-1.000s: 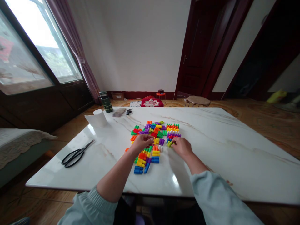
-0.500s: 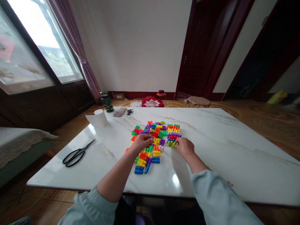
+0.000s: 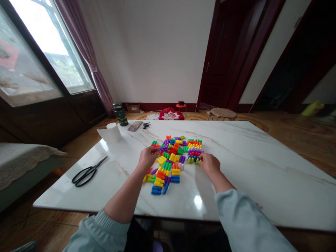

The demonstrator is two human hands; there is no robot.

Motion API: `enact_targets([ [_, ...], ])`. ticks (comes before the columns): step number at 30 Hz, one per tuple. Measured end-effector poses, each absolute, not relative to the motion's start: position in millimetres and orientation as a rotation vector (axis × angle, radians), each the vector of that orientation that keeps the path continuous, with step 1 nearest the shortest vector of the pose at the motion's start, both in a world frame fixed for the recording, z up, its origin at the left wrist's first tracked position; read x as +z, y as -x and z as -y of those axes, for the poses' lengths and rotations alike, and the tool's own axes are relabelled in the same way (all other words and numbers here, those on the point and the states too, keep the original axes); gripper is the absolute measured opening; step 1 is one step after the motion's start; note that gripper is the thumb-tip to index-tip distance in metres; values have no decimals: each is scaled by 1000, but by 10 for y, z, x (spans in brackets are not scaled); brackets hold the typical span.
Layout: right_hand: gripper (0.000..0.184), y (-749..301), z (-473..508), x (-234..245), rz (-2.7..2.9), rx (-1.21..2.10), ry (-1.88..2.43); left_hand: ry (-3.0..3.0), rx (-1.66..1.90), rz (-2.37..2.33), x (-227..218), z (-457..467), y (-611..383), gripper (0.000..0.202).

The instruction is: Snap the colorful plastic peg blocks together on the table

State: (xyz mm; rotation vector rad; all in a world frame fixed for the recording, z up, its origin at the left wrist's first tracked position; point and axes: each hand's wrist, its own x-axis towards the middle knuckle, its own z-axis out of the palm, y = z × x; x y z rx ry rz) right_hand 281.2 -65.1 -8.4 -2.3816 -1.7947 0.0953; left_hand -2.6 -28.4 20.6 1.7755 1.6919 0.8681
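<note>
Plastic blocks (image 3: 170,154) are lined up between the half-closed left hand (image 3: 147,157) and right hand (image 3: 209,164); any grip cannot be told.

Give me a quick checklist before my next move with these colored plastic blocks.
Left hand holding a block: cannot tell, fingers hide it.
Right hand touching the lower edge of the right block rows: ok.
Right block rows lined up evenly: ok.
Middle block pile in tidy rows: not ok, blocks lie at mixed angles.
Black-handled scissors apart from the blocks: ok.
</note>
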Motion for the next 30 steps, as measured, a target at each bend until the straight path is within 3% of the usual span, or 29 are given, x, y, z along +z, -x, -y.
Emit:
enact_targets([
  [9, 16, -2744, 724, 91, 1764, 10, 2291, -1974, 562, -1899, 153, 267, 268, 32],
  [19, 12, -2608, 749, 80, 1799, 27, 2140, -2157, -52, -1721, 137, 492, 225, 32],
  [30, 12, -2530, 760, 81, 1820, 172, 1936, -2192, -36, -1888, 145, 479, 124, 13],
])
